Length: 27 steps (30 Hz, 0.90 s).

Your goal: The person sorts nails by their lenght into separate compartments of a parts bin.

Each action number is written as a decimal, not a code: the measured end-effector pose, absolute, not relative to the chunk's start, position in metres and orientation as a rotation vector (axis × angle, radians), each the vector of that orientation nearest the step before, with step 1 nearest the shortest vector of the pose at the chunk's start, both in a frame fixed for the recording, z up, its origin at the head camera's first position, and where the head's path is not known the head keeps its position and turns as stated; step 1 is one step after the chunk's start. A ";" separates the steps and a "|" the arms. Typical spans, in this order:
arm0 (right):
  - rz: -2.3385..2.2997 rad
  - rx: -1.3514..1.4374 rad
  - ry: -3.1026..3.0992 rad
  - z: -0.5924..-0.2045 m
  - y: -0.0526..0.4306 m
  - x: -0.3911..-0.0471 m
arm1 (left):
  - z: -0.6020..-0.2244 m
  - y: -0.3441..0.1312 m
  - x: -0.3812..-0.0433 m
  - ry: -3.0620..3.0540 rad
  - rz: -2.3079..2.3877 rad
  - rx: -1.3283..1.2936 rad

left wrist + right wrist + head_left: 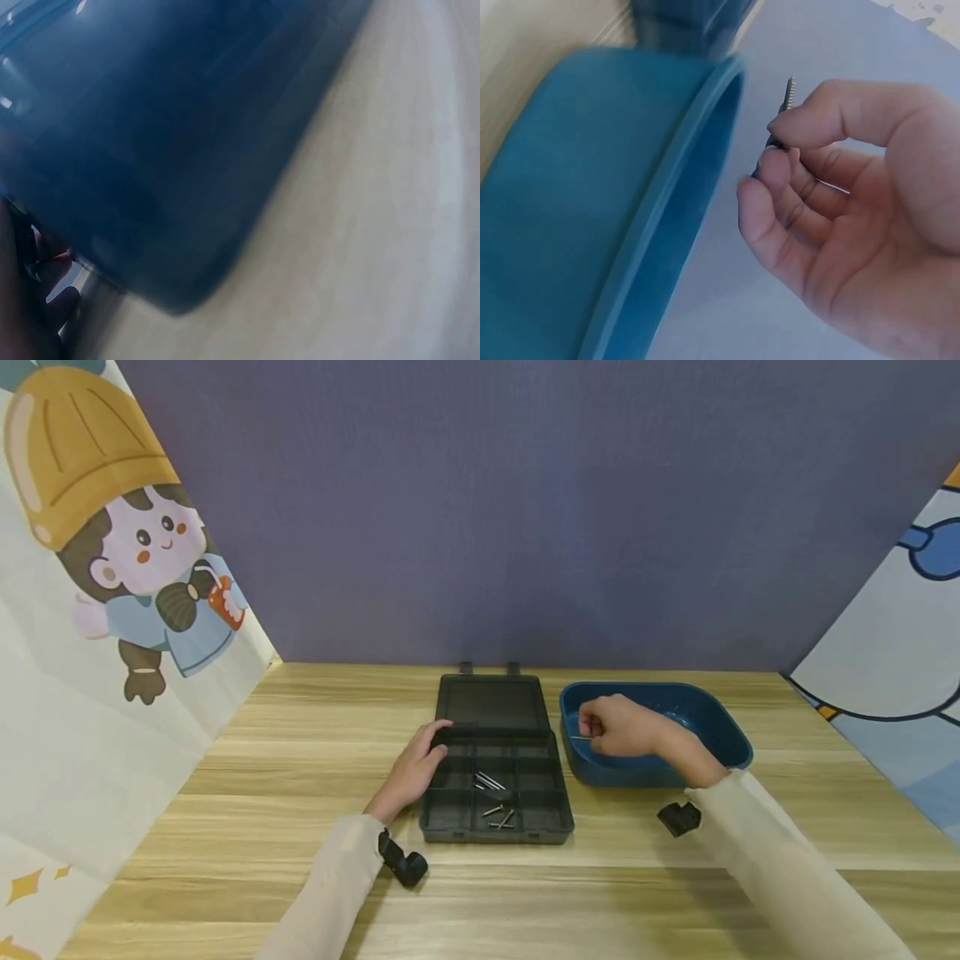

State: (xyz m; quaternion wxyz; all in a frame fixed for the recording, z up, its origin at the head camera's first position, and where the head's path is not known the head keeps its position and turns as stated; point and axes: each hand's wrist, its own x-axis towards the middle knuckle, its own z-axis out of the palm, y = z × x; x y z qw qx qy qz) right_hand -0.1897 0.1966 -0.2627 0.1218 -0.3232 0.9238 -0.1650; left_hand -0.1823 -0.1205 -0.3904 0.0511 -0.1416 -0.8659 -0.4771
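Observation:
My right hand [618,727] pinches a screw [790,94] between thumb and fingers, over the left part of a blue basin [723,735]. In the right wrist view the threaded tip points up past the thumb, and the basin's rim lies beside the hand. My left hand [411,774] rests at the left edge of a dark see-through compartment box [498,837], thumb and forefinger over its rim. Several metal screws [498,818] lie in the front middle compartment. Several thin metal pins or nails [490,781] lie in the compartment behind it.
The box's lid [492,702] is folded back toward the dark wall panel [525,527]. The basin stands right of the box on the wooden table [337,710]. Printed cartoon sheets [60,677] stand at both sides. Blur softens the left wrist view.

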 end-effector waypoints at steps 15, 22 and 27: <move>-0.539 -1.075 2.646 -0.270 0.155 -0.164 | -0.391 -0.121 -0.182 -2.647 -1.458 -0.429; -0.572 -1.053 2.598 -0.281 0.137 -0.156 | -0.391 -0.120 -0.182 -2.639 -1.448 -0.433; -0.613 -1.083 2.557 -0.289 0.128 -0.151 | -0.390 -0.121 -0.182 -2.640 -1.447 -0.441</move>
